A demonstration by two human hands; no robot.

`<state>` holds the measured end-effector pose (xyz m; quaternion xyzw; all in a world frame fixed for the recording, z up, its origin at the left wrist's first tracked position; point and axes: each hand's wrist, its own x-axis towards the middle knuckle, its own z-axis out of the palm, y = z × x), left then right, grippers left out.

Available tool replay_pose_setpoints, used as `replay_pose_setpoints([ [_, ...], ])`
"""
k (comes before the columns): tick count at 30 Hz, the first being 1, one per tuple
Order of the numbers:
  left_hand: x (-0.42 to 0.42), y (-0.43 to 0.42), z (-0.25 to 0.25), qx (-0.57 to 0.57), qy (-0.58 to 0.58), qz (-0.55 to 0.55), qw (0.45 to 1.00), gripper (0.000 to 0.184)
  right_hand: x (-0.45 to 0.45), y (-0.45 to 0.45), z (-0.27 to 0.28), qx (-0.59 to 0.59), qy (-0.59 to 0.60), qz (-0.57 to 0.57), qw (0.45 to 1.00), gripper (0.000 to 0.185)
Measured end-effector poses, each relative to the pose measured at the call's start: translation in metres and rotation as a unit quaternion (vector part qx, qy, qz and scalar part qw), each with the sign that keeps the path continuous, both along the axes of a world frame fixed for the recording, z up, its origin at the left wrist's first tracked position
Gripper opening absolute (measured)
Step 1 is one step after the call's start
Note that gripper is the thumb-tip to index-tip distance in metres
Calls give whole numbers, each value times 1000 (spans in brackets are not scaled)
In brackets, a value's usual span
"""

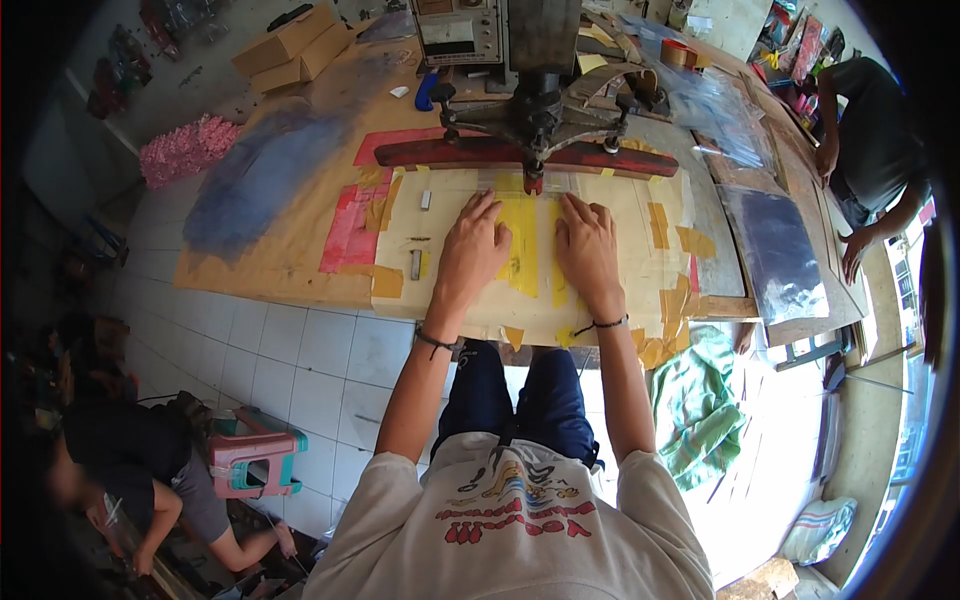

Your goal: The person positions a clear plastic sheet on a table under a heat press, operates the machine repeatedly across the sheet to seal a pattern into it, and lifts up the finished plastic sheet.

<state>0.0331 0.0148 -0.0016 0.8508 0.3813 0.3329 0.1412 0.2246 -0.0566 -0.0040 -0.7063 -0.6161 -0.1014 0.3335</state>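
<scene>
My left hand (473, 243) lies on a cream sheet (460, 312) taped to the workbench, fingers stretched forward and thumb apart. My right hand (590, 248) rests opposite it, its fingers also reaching forward and slightly bent. Between the two hands run yellow tape strips (519, 250). Clear plastic seems to lie near the fingertips, but its outline is hard to make out. Just beyond the fingers is a heat-sealing press (538, 125) with a long red-brown bar (430, 153) across the sheet. Whether the bar touches the surface cannot be told. Small metal blocks (416, 264) sit left of my left hand.
Blue-tinted plastic sheets (265, 185) cover the bench's left side; a dark plastic stack (775, 250) lies at right. Cardboard boxes (295, 45) stand at the back left. One person (880, 130) works at right, another (140, 450) sits low at left near a stool (255, 455).
</scene>
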Motion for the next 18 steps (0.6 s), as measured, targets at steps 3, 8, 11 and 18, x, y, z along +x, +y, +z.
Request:
replay_pose_setpoints([
  [3,-2,0,-2,-11,6,-3,1000,44,-5,-12,-10,-7,7,-3,1000,43],
  [8,-3,-1,0,-7,23,-8,1000,46,-3,-6,-11,10,11,-3,1000,43],
  [11,-5,-4,-7,3,57,-8,998,49,-2,-5,-16,12,12,-5,1000,43],
  [18,-8,-1,-12,-1,85,-17,996,53,-4,-7,-14,4,22,-6,1000,44],
])
